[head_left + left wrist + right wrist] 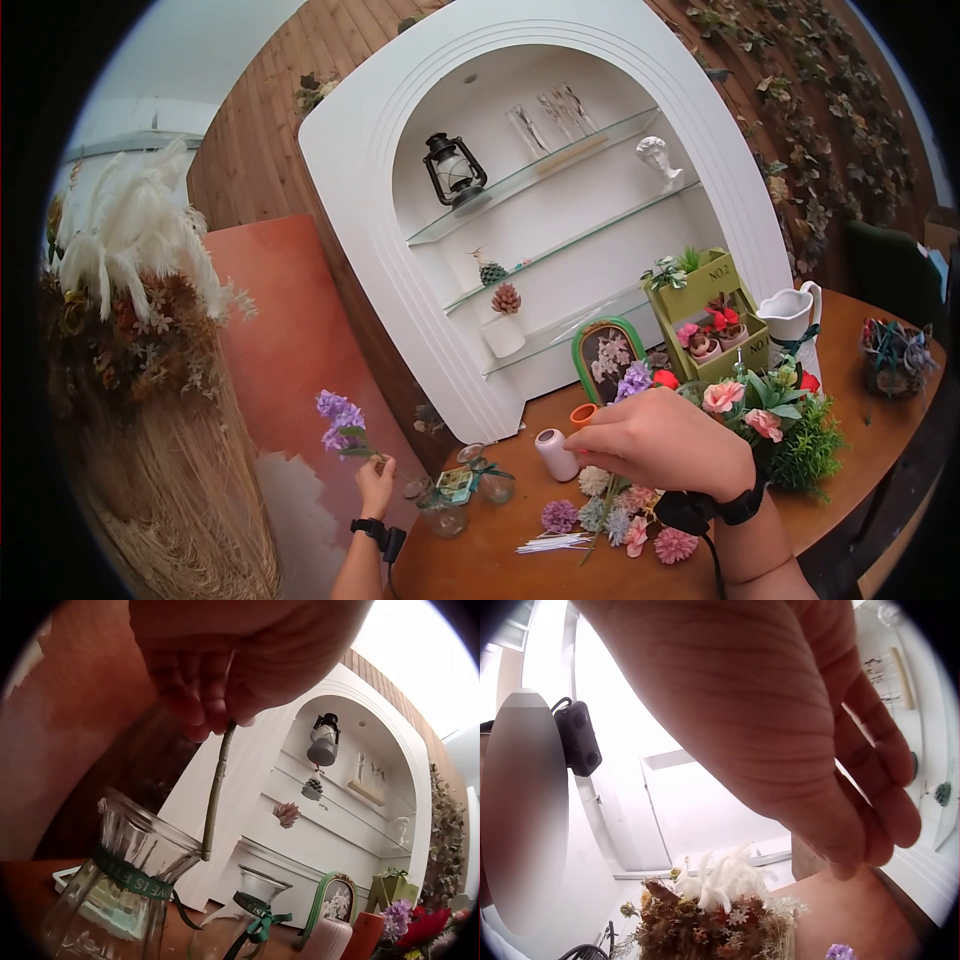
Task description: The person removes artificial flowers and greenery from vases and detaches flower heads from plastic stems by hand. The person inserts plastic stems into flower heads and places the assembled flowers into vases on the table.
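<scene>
My left hand (375, 488) pinches a sprig of purple flowers (340, 418) by its stem. In the left wrist view the stem's (217, 791) lower end overlaps the rim of a glass vase (131, 832) tied with green ribbon. A second glass vase (496, 486) with a ribbon bow stands beside it. Over the table, my right hand (665, 440) has its fingers loosely bent, with nothing seen between them in the right wrist view. Its fingertips overlap the area beside a pale pink vase (556, 456) in the head view. Several loose flower heads (592, 482) lie below this hand.
White sticks (553, 542) lie near the table's front. Behind stand an orange pot (582, 413), a green oval frame (606, 352), a green planter rack (705, 315) and a white pitcher (790, 318). A white arched shelf (370, 200) rises at the back; dried plumes (140, 240) stand left.
</scene>
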